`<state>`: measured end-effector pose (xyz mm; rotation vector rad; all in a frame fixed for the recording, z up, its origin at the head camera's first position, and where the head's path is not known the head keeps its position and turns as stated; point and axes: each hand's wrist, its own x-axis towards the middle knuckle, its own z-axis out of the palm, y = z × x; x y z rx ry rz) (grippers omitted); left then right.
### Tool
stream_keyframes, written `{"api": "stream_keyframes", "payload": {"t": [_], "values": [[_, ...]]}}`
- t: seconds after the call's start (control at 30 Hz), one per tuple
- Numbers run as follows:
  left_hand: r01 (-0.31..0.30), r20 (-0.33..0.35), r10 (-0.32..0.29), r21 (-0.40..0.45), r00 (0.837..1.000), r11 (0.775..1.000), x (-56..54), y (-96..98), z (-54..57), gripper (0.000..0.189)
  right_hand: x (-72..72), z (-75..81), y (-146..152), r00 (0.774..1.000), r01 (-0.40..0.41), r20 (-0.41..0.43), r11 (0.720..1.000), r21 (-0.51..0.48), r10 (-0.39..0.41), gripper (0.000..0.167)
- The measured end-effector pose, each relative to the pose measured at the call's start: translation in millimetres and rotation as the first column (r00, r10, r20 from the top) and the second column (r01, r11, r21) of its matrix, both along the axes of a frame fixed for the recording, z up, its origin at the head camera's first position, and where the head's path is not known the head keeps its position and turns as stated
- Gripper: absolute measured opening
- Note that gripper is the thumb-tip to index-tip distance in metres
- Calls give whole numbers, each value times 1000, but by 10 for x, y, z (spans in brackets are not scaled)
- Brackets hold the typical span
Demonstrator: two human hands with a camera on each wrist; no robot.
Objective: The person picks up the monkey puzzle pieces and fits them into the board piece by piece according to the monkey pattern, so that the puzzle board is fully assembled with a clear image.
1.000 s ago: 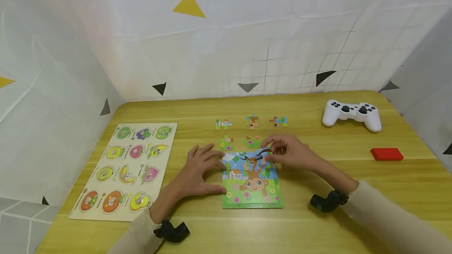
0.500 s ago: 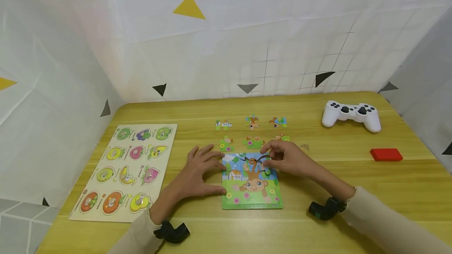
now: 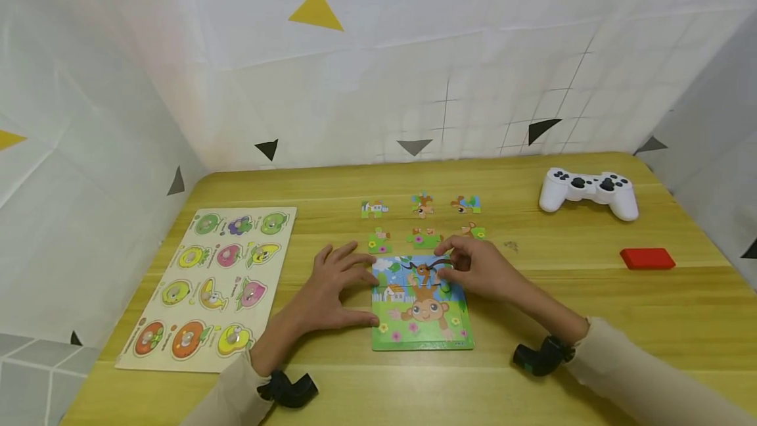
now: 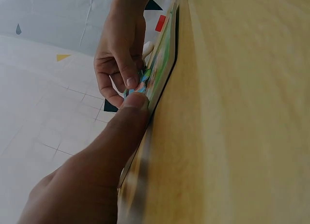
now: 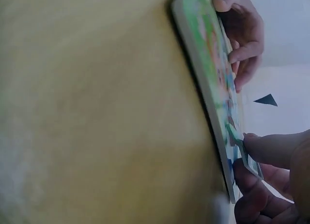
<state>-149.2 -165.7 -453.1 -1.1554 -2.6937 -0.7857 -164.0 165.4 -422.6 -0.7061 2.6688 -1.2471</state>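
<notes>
A monkey puzzle board (image 3: 423,345) lies in the middle of the table, its picture partly covered by loose pieces. My left hand (image 3: 334,291) rests beside it, thumb and index fingertips against the left edge, fingers spread. My right hand (image 3: 481,268) pinches a puzzle piece (image 5: 253,168) between thumb and fingers over the board's upper right corner. In the right wrist view that piece stands tilted, its lower edge right at the board's surface. From the left wrist view, my thumb (image 4: 133,100) lies at the board's rim, and the right fingers show beyond it.
Several loose puzzle pieces (image 3: 423,206) lie in two rows behind the board. On the left is a fruit peg puzzle board (image 3: 248,210). A white game controller (image 3: 588,192) sits at the back right, with a red block (image 3: 647,258) in front of it.
My right hand has moved slightly left and toward me, bringing the pinched piece down over the board's upper right and uncovering a loose piece behind. The left hand has stayed in place.
</notes>
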Motion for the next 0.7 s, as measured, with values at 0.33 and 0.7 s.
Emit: {"api": "stream_keyframes", "payload": {"t": [0.33, 0.7], "values": [[-1, 1, 1, -2, 1000, 1000, 2, 6, -4, 54, 34, 5, -56, 993, 0, -119, 993, 122, 15, 23], [-5, 21, 5, -15, 1000, 1000, 3, 9, 9, 53, 73, 6, -57, 988, 58, -152, 974, 219, -25, 22]]}}
